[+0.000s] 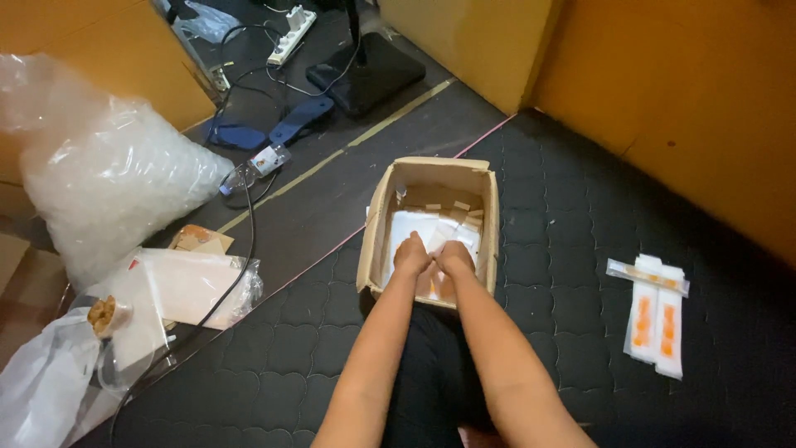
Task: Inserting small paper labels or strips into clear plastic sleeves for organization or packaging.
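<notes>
Head view showed both forearms reaching from the near edge into a cardboard box (377,241) on the black quilted mat (572,224), the left hand (411,255) and right hand (455,256) touching side by side, fingers curled down among white packets (414,226) so that I could not tell what they pinched. Right of the box lay flat packets with orange contents (655,319), well apart; far left sat a bubble-wrap bag (108,178).

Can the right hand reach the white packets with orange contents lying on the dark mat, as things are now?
Probably yes. The right hand is inside the cardboard box, and the packets lie in the open on the mat on that side, with nothing between.
</notes>
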